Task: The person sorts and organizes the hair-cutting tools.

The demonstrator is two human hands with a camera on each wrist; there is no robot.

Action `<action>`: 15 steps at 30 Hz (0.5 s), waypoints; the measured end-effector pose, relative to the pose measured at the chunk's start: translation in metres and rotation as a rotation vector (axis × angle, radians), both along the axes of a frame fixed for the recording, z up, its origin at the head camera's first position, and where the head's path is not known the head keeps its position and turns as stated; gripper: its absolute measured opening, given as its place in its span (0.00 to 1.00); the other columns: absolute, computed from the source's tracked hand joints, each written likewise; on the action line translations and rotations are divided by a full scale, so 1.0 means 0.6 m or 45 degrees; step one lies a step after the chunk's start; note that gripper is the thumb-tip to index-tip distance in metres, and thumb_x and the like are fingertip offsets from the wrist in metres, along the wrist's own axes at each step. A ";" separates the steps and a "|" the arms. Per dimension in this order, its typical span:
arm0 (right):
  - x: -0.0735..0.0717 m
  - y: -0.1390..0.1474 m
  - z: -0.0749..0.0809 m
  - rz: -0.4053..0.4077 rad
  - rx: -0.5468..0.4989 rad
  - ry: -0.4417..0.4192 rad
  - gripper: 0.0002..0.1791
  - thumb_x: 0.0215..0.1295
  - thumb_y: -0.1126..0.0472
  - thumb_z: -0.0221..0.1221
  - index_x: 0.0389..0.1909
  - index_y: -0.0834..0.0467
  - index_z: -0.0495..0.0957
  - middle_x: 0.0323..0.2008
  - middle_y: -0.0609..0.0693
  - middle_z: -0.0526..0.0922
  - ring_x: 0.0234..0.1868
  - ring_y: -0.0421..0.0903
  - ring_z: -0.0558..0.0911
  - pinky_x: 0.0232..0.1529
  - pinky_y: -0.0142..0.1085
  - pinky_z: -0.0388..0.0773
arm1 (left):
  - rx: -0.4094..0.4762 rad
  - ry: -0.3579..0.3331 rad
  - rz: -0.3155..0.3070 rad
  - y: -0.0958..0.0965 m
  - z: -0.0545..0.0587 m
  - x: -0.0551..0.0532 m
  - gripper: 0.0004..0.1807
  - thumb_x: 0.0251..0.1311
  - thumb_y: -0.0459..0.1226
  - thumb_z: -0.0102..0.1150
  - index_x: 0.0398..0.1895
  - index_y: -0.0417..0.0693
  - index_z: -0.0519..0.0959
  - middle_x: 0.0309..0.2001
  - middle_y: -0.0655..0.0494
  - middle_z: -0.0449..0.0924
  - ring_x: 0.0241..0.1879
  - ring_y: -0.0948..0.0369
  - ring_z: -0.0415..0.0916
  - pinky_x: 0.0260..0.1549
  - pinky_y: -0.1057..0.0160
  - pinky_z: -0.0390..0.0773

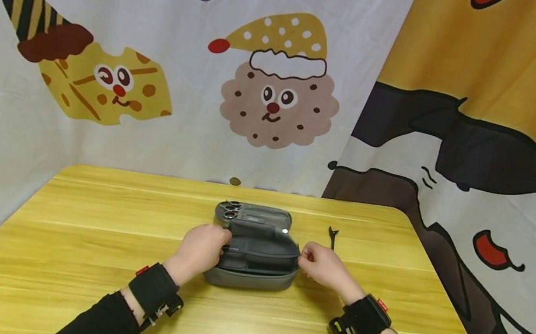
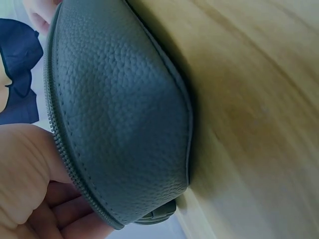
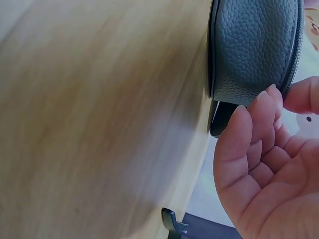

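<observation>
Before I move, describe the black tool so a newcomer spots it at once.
Start with the wooden table and find the open gray case on it. Right of the case, just beyond the right hand, lies the tool. Unlike the bulky case, it is thin and black, with a forked end.

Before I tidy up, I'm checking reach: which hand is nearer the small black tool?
The right hand, at the right end of the grey pouch, is on the near side of the small black tool; the left hand, at the pouch's left end, is farther.
</observation>
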State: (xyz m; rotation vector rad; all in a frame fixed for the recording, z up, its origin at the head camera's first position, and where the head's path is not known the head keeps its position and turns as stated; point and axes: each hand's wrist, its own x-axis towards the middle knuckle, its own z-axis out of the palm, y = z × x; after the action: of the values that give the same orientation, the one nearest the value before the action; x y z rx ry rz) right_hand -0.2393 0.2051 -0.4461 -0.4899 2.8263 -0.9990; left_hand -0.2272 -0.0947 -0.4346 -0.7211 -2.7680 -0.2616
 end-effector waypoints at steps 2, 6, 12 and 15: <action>0.000 -0.001 0.000 -0.007 -0.001 -0.002 0.07 0.63 0.66 0.55 0.26 0.57 0.71 0.20 0.46 0.74 0.21 0.41 0.75 0.22 0.35 0.73 | -0.008 0.000 0.007 0.000 -0.001 0.000 0.10 0.50 0.28 0.71 0.23 0.49 0.78 0.24 0.52 0.79 0.24 0.54 0.78 0.21 0.56 0.77; 0.002 -0.002 0.000 -0.019 -0.001 -0.005 0.07 0.63 0.66 0.55 0.26 0.57 0.70 0.20 0.46 0.74 0.21 0.41 0.75 0.22 0.35 0.73 | -0.023 0.007 0.006 -0.001 -0.004 0.001 0.11 0.52 0.25 0.68 0.24 0.50 0.79 0.24 0.52 0.80 0.24 0.54 0.78 0.20 0.56 0.76; 0.004 -0.004 0.001 -0.053 0.022 -0.005 0.06 0.63 0.66 0.55 0.26 0.57 0.70 0.20 0.46 0.76 0.20 0.42 0.76 0.21 0.35 0.73 | -0.047 0.032 0.000 0.001 -0.004 0.002 0.13 0.55 0.23 0.63 0.23 0.50 0.80 0.24 0.52 0.80 0.24 0.55 0.78 0.19 0.56 0.76; 0.006 -0.005 0.002 -0.073 0.028 -0.023 0.06 0.63 0.66 0.55 0.26 0.57 0.70 0.20 0.47 0.76 0.21 0.42 0.77 0.21 0.35 0.74 | -0.052 0.040 -0.002 0.001 -0.004 0.002 0.14 0.54 0.22 0.63 0.22 0.51 0.80 0.24 0.52 0.80 0.23 0.54 0.78 0.19 0.55 0.76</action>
State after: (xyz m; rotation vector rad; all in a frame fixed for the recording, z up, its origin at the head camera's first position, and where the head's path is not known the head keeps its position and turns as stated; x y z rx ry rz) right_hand -0.2355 0.2024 -0.4446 -0.3978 2.8476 -0.9758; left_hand -0.2259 -0.0939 -0.4369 -0.7315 -2.7504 -0.1932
